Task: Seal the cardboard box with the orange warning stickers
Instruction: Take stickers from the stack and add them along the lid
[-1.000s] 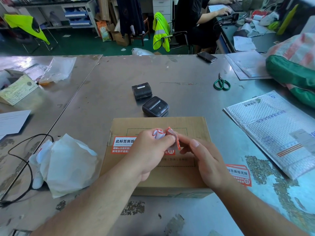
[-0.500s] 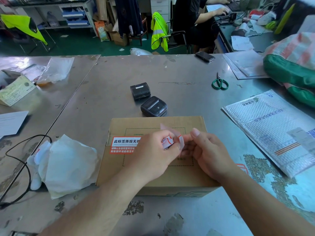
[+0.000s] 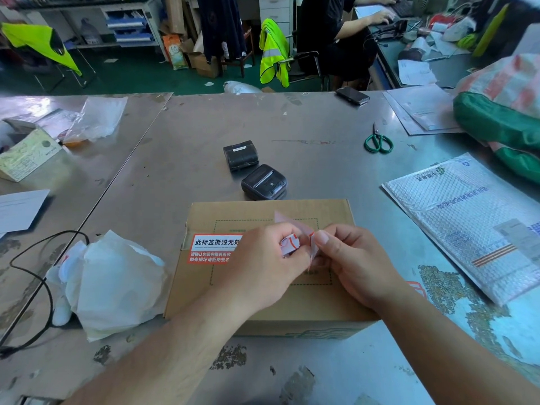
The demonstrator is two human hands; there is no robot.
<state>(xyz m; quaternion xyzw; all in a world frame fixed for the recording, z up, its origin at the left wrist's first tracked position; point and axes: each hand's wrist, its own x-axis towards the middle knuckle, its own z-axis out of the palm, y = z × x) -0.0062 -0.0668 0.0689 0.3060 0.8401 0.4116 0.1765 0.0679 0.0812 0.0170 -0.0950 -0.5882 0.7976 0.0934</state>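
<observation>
Fingers of my left hand (image 3: 263, 267) and right hand (image 3: 359, 264) pinch the orange sticker (image 3: 290, 244) over the cardboard box (image 3: 263, 211) at 6 o'clock; it looks light, floppy and sticky, so corners are best.

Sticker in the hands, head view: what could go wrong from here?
1. The left hand grips a crumpled orange-printed wad while the right hand pinches the thin pale sheet; the adhesive could fold onto itself or tear.
2. Both hands are busy, so neither grips the cardboard box; pressing may slide it on the metal table.
3. The spare sticker lies by the right forearm and might catch on it.
</observation>
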